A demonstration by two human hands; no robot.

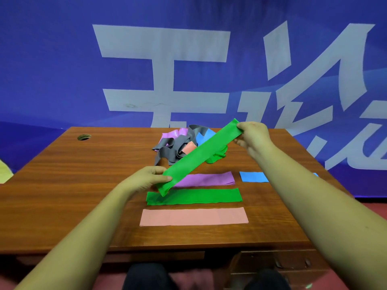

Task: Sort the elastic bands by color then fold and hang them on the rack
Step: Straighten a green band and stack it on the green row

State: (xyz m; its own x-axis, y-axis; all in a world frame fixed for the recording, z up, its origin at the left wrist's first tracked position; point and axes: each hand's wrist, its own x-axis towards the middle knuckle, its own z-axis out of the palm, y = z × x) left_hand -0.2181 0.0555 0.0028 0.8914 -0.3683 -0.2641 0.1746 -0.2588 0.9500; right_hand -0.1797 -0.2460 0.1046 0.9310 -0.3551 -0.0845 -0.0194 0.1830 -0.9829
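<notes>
I hold a folded green band (201,152) stretched diagonally above the table. My left hand (144,178) pinches its near lower end and my right hand (254,136) grips its far upper end. Below it, flat bands lie in rows on the wooden table (83,185): a purple band (209,179), a green band (194,196) and a pink band (193,216). A blue band (253,176) lies to the right, partly hidden by my right forearm. A tangled pile (180,145) of grey, purple, blue, pink and green bands sits at the back. No rack is in view.
A round cable hole (84,137) is in the table's far left corner. A blue banner with large white characters (163,80) hangs right behind the table. Drawers (272,262) are under the table's front right, with my knees below the front edge.
</notes>
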